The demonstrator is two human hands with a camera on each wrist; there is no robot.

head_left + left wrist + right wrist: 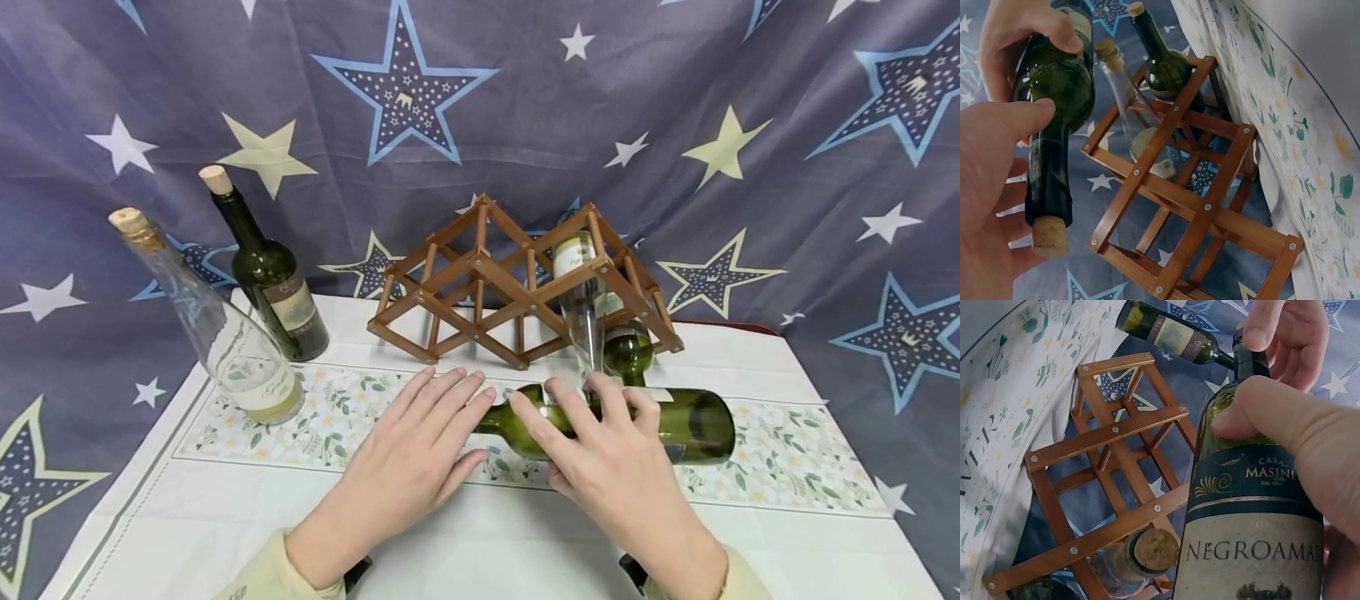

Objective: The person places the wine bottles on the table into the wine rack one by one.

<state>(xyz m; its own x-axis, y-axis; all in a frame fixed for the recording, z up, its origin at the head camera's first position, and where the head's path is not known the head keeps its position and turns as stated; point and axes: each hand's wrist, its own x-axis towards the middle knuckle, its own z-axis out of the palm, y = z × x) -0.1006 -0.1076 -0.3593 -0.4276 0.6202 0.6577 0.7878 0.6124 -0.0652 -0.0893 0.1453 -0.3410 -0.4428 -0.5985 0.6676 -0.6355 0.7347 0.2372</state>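
Note:
A green wine bottle lies sideways above the table runner, its corked neck toward the left. My right hand grips its body, thumb on the near side and fingers over the far side. My left hand is at the neck with fingers fairly straight; in the left wrist view its thumb touches near the bottle's shoulder. The right wrist view shows the bottle's cream and dark label. Behind it stands a wooden wine rack, holding a clear bottle and a green bottle at its right side.
On the left of the table stand a corked clear bottle and a corked dark green bottle. A floral runner crosses the white tablecloth. A star-patterned curtain hangs close behind the rack.

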